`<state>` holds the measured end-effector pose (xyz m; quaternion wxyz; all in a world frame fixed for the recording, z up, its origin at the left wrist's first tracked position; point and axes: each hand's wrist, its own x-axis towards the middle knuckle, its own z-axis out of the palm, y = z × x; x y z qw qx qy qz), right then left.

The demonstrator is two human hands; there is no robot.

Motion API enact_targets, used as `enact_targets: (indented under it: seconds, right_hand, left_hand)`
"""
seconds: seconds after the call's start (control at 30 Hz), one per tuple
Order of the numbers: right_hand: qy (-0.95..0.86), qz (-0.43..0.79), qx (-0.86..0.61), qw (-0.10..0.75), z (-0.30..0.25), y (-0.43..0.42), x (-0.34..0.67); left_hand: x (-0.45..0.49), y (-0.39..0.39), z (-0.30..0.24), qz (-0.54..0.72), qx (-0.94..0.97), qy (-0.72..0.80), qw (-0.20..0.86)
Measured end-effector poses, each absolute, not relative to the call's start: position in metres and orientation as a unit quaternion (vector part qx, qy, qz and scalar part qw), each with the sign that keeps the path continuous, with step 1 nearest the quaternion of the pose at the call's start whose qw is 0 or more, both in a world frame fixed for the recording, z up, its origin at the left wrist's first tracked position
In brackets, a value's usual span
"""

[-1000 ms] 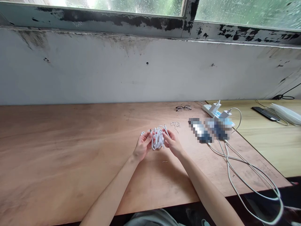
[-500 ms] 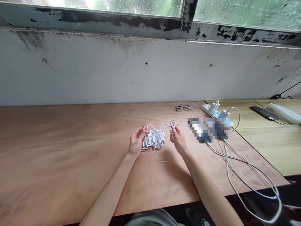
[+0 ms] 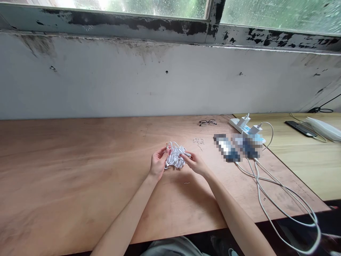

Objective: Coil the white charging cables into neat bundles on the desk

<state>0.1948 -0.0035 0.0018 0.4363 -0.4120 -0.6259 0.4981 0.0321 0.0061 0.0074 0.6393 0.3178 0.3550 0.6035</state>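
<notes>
A bundle of white cables point(image 3: 175, 161) lies in coils on the wooden table, between my two hands. My left hand point(image 3: 158, 164) pinches one end of a white cable, with its small plug tip standing up above the thumb. From the right, my right hand point(image 3: 196, 163) closes its fingers on another part of white cable, close against the coils. A light-coloured plug end shows at its fingers. The coils hide how the held cable runs between both hands.
Thin twist ties point(image 3: 198, 141) lie beyond my right hand, and a single one point(image 3: 187, 183) lies nearer. Eyeglasses point(image 3: 207, 122) rest at the back. To the right are blurred phone-like devices point(image 3: 226, 148), a power strip point(image 3: 234, 123) with chargers and long looping cables point(image 3: 279, 183).
My right hand has moved left and slightly down to the coils, bringing its cable end along. My left hand has shifted slightly right. The gap between the hands has narrowed.
</notes>
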Motion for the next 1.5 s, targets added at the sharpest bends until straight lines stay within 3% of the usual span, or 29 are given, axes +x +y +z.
enact_targets:
  seconds: [0.17,0.3,0.57,0.8,1.07,1.3,1.5]
  right_hand:
    - [-0.564,0.55,-0.409,0.46,0.012,-0.007,0.198]
    - [-0.552,0.523,-0.422,0.494,0.014,-0.006,0.2]
    - [-0.61,0.485,-0.439,0.446,0.003,0.0,0.206]
    - [-0.523,0.383,-0.505,0.569,0.003,0.005,0.214]
    - [-0.396,0.413,-0.478,0.667,-0.003,0.011,0.223]
    - [-0.414,0.392,-0.478,0.668,0.009,0.009,0.235]
    - [-0.375,0.309,-0.482,0.729,0.011,0.012,0.247]
  left_hand:
    - [0.031,0.008,0.007,0.604,0.317,0.378,0.626]
    - [0.031,0.007,0.009,0.604,0.3,0.365,0.642]
    - [0.022,0.013,0.015,0.661,0.235,0.326,0.633]
    - [0.006,0.023,0.018,0.707,0.25,0.348,0.562]
    - [0.005,0.023,0.018,0.672,0.276,0.368,0.58]
    - [-0.006,0.028,0.019,0.684,0.292,0.386,0.546]
    - [-0.02,0.036,0.019,0.716,0.291,0.419,0.476]
